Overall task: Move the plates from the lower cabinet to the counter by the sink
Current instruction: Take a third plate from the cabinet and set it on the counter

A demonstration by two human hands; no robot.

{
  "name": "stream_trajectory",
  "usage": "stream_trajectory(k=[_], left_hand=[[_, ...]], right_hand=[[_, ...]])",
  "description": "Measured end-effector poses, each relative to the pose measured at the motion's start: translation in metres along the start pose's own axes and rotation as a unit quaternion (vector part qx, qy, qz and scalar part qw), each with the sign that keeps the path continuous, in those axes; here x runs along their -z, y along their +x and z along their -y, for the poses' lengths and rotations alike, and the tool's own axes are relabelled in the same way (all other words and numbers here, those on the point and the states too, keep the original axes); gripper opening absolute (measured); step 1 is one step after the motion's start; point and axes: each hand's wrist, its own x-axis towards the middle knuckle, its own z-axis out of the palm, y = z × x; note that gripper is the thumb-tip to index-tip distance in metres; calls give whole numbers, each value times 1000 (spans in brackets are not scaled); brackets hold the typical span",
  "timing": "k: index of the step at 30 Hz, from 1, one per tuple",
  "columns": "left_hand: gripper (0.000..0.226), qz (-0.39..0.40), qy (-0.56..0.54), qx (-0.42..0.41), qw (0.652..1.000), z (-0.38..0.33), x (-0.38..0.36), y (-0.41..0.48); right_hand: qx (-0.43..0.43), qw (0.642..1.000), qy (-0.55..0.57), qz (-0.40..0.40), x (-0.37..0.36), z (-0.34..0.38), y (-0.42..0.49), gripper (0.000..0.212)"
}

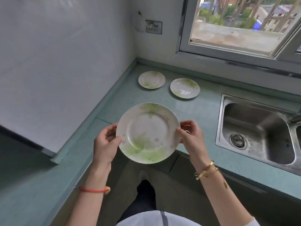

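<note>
I hold a large white plate with green leaf print flat in the air, over the front edge of the pale green counter. My left hand grips its left rim, thumb on top. My right hand grips its right rim. Two smaller plates of the same pattern lie on the counter farther back: one near the corner, the other just to its right, apart from it.
A steel sink is set in the counter at the right, its tap at the frame edge. A window stands open above. A wall socket sits in the corner. The counter continues along the left wall.
</note>
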Motion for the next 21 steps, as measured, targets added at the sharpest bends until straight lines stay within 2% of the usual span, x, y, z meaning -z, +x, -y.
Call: stream_trajectory(k=[13, 21], left_hand=[[50, 21, 80, 53, 995, 19, -41, 237], [51, 33, 109, 99, 989, 47, -52, 320]], right_hand=[[-83, 981, -174, -22, -126, -18, 205, 14], [-138, 965, -225, 8, -177, -38, 278, 18]])
